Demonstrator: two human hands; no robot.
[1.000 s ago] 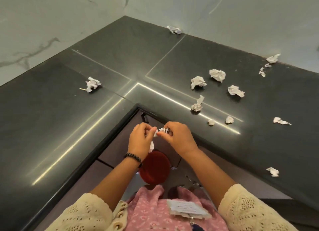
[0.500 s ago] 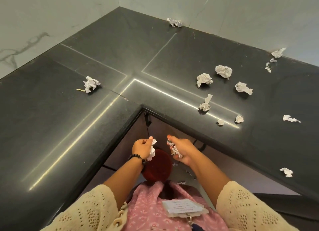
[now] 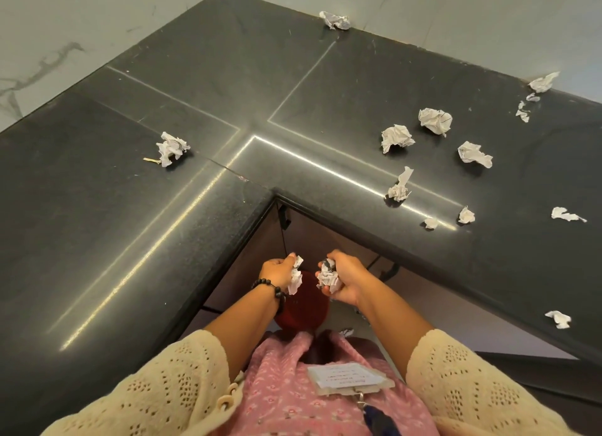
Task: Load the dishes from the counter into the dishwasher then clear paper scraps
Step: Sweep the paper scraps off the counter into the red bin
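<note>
The big dark table (image 3: 136, 227) bends round a corner, and white walls stand behind it. No dishes show on it, so I think the paper job is the one going on now.

Below the table's inner corner sits a round red bin (image 3: 304, 308), down by the person's body. Both hands hang over it.

Many paper scraps lie on the table. One crumpled ball (image 3: 171, 147) sits alone on the left part. Another ball (image 3: 335, 20) lies at the far edge against the wall. A bunch of balls (image 3: 435, 119) rests on the right part, well apart from each other. Tiny bits (image 3: 465, 214) lie near the right part's front edge.

The left hand (image 3: 277, 272) has its fingers curled round a white scrap (image 3: 295, 279). The right hand (image 3: 345, 281) has its fingers curled round a crumpled wad (image 3: 327, 274).

The paper looks very light and soft. It will squash and not break. A ball is easy to take by closing the fingers round its middle. The tiny bits may need a pinch, and a puff of air could move them.
</note>
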